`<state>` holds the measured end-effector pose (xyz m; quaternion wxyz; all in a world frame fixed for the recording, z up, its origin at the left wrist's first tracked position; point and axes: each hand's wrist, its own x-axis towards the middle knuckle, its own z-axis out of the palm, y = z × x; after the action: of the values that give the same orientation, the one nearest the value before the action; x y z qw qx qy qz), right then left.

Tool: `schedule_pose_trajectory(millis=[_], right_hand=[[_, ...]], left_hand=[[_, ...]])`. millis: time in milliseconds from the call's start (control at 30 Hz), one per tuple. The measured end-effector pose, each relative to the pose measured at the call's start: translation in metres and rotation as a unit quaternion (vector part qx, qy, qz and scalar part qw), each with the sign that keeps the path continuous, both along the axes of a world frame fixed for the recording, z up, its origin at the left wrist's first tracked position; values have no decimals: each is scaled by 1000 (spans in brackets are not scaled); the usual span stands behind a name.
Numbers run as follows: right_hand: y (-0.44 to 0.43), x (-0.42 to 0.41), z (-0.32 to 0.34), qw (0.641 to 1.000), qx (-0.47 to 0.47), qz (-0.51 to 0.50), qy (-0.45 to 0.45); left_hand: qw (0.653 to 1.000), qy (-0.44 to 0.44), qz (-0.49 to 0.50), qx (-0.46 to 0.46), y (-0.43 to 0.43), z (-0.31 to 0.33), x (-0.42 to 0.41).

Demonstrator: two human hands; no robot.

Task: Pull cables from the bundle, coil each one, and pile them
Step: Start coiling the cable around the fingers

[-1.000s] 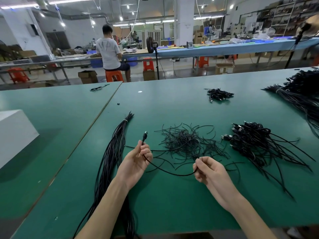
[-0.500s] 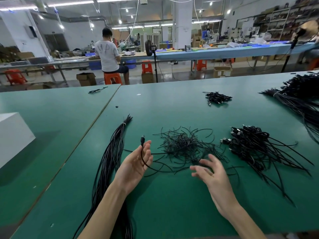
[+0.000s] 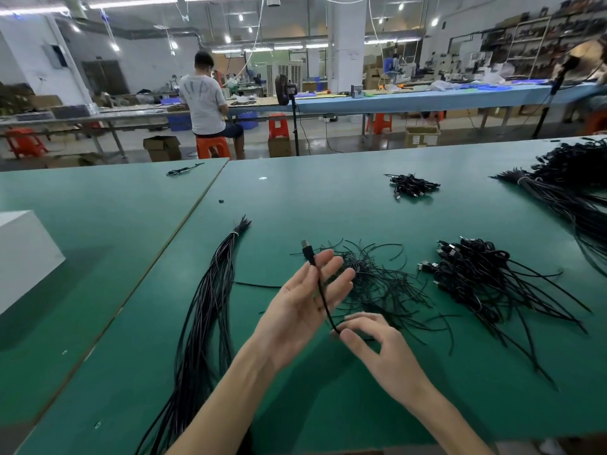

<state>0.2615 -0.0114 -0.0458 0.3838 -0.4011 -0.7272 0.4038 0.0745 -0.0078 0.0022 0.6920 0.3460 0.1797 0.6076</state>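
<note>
Coiling of one cable [image 3: 321, 292] is judged to be just beginning. The cable is laid across the straight, spread fingers of the left hand [image 3: 295, 305], plug upward, and is pinched lower down by the right hand [image 3: 384, 353]. The bundle [image 3: 210, 307] is seen left on the table [image 3: 328, 205], the pile [image 3: 473, 274] right. Next, the slack must probably be wound round the left fingers under light tension. No writing can be read.
</note>
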Motion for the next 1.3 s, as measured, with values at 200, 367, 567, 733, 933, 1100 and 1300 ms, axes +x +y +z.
schedule_pose_trajectory(millis=[200,367,567,733,933,1100,1300], right_hand=[[1,3,4,999,-8,-6,34],[2,4,1,1000,-19,-7,16],[2,5,4,999,-34,-14,27],[2,5,4,998,-47,-6,41],[0,2,2,999,-54,1,-5],[-1,3,0,998,18,-38,-36],[-1,-1,-5,990,27,-70,-118]], left_hand=[[994,-59,20,-93,-1,-6,10],[991,-59,4,-119,0,-11,1],[996,4,-53,-69,0,-14,-12],[996,47,-16,-67,1,-16,-11],[990,123,-44,-45,-6,-6,-5],[891,421,-125,114,-20,21,-9],[641,750,-122,106,-25,30,-10]])
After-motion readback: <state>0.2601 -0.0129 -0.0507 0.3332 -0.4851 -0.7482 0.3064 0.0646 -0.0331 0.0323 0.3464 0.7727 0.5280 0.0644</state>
